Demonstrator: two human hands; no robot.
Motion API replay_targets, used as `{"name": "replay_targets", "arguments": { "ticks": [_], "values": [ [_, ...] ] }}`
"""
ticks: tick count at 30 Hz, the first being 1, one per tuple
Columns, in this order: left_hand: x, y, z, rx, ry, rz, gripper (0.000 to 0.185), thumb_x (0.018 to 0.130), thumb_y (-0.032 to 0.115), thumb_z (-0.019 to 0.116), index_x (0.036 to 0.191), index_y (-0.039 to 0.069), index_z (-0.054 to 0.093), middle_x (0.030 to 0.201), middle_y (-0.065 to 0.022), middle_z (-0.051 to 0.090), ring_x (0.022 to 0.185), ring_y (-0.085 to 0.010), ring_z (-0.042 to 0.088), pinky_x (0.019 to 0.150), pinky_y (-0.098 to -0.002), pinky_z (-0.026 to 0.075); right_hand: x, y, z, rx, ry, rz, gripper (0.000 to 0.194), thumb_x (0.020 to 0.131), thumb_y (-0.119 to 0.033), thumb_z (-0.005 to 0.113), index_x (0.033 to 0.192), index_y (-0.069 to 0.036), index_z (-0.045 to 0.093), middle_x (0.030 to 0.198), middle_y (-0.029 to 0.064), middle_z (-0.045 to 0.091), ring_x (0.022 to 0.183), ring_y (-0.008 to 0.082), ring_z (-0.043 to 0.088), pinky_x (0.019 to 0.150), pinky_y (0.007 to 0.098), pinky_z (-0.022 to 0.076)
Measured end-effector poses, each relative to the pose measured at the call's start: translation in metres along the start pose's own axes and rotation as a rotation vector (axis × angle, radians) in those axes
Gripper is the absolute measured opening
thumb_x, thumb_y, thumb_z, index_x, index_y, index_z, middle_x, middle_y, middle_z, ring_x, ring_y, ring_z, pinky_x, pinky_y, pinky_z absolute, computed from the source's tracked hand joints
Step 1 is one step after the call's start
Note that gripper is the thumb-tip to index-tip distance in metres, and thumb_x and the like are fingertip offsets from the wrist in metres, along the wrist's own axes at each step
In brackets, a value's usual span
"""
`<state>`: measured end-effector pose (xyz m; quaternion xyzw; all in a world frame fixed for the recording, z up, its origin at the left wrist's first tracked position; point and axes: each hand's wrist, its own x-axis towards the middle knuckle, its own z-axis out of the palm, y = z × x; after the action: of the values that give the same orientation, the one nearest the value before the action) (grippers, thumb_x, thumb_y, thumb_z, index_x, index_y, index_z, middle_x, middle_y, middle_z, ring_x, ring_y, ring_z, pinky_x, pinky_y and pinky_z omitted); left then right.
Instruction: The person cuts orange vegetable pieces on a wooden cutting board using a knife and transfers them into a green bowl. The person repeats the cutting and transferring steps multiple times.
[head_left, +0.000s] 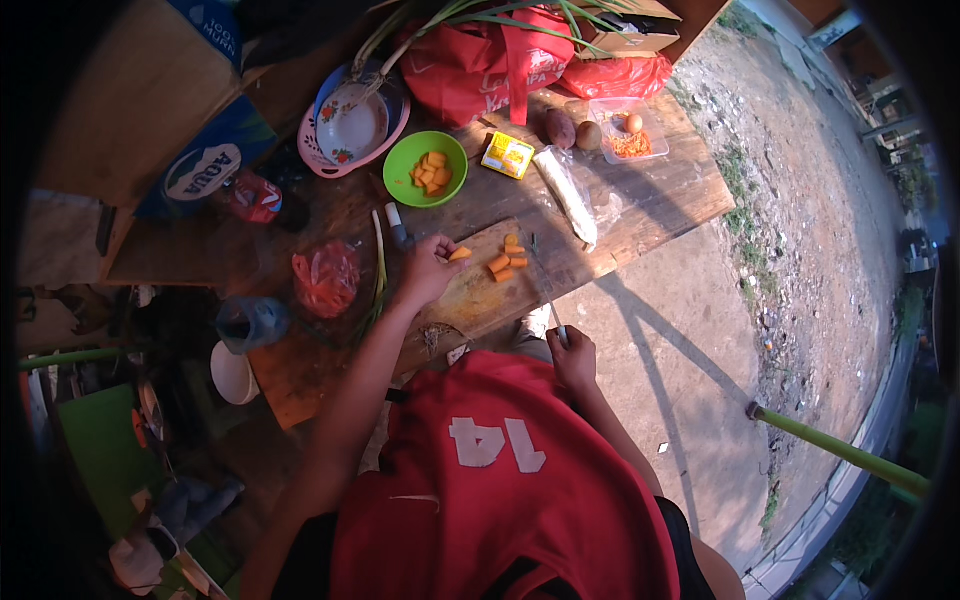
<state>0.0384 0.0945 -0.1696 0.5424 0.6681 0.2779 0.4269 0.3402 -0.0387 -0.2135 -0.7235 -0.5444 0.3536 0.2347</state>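
Between the fingers of my left hand (431, 271) is a piece of carrot (460, 254), held over the left part of a wooden cutting board (466, 300). My right hand (573, 358) grips the pale handle of a knife (553, 304), whose thin blade points away from me along the board's right side. Several cut carrot chunks (499, 263) lie on the board between the left hand and the blade. Farther back, a green plastic bowl (391, 186) contains more orange pieces.
Behind are nested basins (319, 166), a red bag (457, 82), a yellow packet (508, 155) and a clear container (656, 146) with an egg and orange shreds. A long white item in plastic (564, 193) lies right of the board. Left are a spring onion (379, 255) and a red plastic bag (327, 279).
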Motion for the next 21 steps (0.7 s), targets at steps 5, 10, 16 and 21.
{"name": "replay_targets", "arguments": {
  "ticks": [5, 10, 16, 21],
  "values": [
    [0.041, 0.047, -0.041, -0.312, 0.473, -0.033, 0.043, 0.083, 0.027, 0.09, 0.109, 0.003, 0.065, 0.086, -0.0009, 0.065, 0.074, -0.0081, 0.06, 0.065, -0.0253, 0.05, -0.003, -0.006, -0.004, -0.017, -0.027, 0.02, 0.03, 0.093, -0.028, 0.07, 0.09, 0.001, 0.07, 0.073, 0.0223, 0.066, 0.065, 0.0377, 0.065, 0.064, 0.0451, 0.05],
    [0.001, 0.005, -0.018, -0.366, 0.032, -0.482, 0.038, 0.091, 0.03, 0.078, 0.114, 0.004, 0.063, 0.087, -0.0012, 0.062, 0.069, -0.0087, 0.058, 0.059, -0.0277, 0.05, -0.005, -0.01, -0.007, 0.033, -0.008, 0.033, 0.03, 0.094, -0.029, 0.07, 0.09, 0.001, 0.071, 0.073, 0.0221, 0.066, 0.066, 0.0367, 0.066, 0.064, 0.0445, 0.0502],
    [-0.03, -0.009, 0.018, -0.908, -0.222, -0.402, 0.028, 0.093, -0.002, 0.058, 0.121, 0.002, 0.059, 0.104, -0.0096, 0.064, 0.091, -0.0217, 0.069, 0.079, -0.0347, 0.061, -0.008, -0.006, -0.004, 0.013, 0.0, -0.025, 0.031, 0.095, -0.03, 0.071, 0.09, 0.001, 0.071, 0.073, 0.0199, 0.067, 0.065, 0.0344, 0.066, 0.064, 0.0433, 0.0507],
    [-0.049, 0.012, 0.02, -0.82, -0.214, -0.212, 0.041, 0.089, -0.012, 0.061, 0.127, 0.002, 0.056, 0.118, -0.0134, 0.066, 0.11, -0.027, 0.07, 0.092, -0.0374, 0.061, -0.007, -0.019, -0.002, 0.028, -0.043, -0.014, 0.032, 0.096, -0.032, 0.07, 0.094, 0.0, 0.071, 0.077, 0.0206, 0.068, 0.069, 0.0357, 0.066, 0.066, 0.0447, 0.0513]
  ]
}}
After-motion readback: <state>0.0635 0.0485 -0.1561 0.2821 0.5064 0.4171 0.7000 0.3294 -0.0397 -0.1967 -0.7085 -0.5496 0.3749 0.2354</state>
